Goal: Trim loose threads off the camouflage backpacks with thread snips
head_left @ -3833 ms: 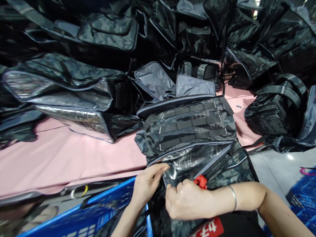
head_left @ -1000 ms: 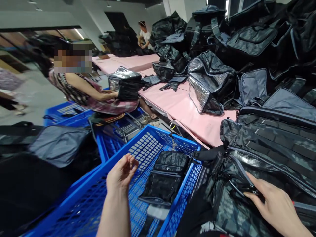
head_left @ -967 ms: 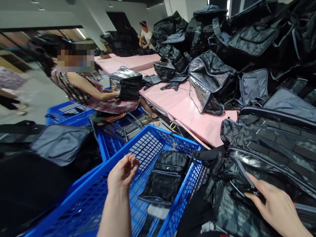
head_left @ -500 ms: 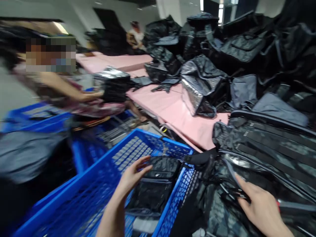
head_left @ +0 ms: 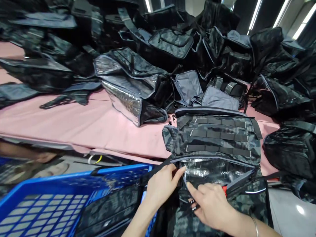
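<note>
Bag (head_left: pixel 214 144) lay at 12 o'clock from both hands, long axis 9-to-3, on desk (head_left: pixel 74 125) edge. Left hand (head_left: pixel 161 184) pinched its opening edge; right hand (head_left: pixel 212 205) nearer, fingers loosely spread on the lower flap.

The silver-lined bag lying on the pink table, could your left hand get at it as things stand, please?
Probably yes: the left hand rests at the camouflage bag, and only bare pink table lies before the silver-lined bag.
</note>
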Demonstrator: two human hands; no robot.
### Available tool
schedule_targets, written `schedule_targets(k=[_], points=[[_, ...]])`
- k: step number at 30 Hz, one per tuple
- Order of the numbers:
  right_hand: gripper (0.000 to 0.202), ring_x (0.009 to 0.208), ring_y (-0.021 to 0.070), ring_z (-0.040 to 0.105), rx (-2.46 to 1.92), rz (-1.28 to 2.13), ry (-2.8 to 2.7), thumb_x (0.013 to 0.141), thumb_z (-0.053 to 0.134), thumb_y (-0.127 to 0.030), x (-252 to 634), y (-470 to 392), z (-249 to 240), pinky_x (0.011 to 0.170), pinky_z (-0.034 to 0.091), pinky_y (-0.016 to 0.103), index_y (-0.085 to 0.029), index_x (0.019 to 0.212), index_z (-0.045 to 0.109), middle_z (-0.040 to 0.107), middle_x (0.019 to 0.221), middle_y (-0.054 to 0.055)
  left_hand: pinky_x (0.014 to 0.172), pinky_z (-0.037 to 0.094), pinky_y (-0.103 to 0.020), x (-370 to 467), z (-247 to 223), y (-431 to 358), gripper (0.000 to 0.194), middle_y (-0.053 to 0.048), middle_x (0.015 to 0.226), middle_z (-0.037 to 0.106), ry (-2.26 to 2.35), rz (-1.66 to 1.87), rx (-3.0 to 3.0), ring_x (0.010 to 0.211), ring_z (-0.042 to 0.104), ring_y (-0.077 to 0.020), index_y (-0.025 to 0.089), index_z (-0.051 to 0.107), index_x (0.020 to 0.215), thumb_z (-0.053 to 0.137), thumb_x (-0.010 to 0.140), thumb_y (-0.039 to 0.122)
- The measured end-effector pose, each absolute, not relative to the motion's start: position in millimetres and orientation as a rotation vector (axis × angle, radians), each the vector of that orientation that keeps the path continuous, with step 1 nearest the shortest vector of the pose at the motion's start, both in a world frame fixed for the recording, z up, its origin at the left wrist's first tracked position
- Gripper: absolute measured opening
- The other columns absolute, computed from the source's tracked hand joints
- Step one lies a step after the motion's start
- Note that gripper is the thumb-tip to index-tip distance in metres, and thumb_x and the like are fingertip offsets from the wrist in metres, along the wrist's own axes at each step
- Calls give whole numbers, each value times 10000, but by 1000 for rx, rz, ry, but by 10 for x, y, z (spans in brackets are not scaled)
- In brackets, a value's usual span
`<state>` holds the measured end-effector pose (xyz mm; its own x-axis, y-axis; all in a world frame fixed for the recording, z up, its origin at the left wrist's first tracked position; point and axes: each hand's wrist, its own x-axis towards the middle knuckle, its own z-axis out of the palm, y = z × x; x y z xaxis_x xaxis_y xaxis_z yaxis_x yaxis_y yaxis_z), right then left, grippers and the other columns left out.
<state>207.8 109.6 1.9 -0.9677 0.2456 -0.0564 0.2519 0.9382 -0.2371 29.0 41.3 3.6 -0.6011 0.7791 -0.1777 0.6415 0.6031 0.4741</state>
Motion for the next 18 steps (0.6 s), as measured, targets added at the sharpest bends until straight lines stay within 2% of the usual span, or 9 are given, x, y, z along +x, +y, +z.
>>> schedule_targets(k=[3,6,9,13,18], points=[[574,740,205,568,347,-334,3127,802,566,-253,2085,1071,-18,610,420,336,-158,1340,390,611,847,30,548,345,-299,260,8,469,405,-37,597,568,2429,401,1215,573,537,-204,213,458,596,360,805,546],[582,726,200,560,268,-321,3165,797,598,-278,2082,1052,-30,592,411,337,-138,1324,391,602,828,34,521,344,-265,167,-105,403,326,6,566,502,2157,646,1149,523,469,-153,203,475,621,388,769,480],[584,709,201,557,211,-310,3189,791,618,-299,2076,1040,-33,566,393,337,-122,1303,399,600,810,39,497,360,-246,114,-196,313,337,24,580,460,1963,840,951,515,427,-132,185,510,686,437,725,511],[502,666,198,553,179,-283,3241,813,575,-242,2065,1039,-40,530,363,333,-111,1272,420,596,768,33,501,343,-231,135,-221,260,347,32,584,437,1938,973,850,539,393,-119,177,508,665,499,707,521],[495,635,197,542,144,-252,3254,810,566,-216,2052,1047,-56,512,357,334,-86,1266,423,590,755,41,486,307,-216,163,-213,274,317,48,585,413,1912,1056,789,525,353,-102,180,507,652,523,715,490]])
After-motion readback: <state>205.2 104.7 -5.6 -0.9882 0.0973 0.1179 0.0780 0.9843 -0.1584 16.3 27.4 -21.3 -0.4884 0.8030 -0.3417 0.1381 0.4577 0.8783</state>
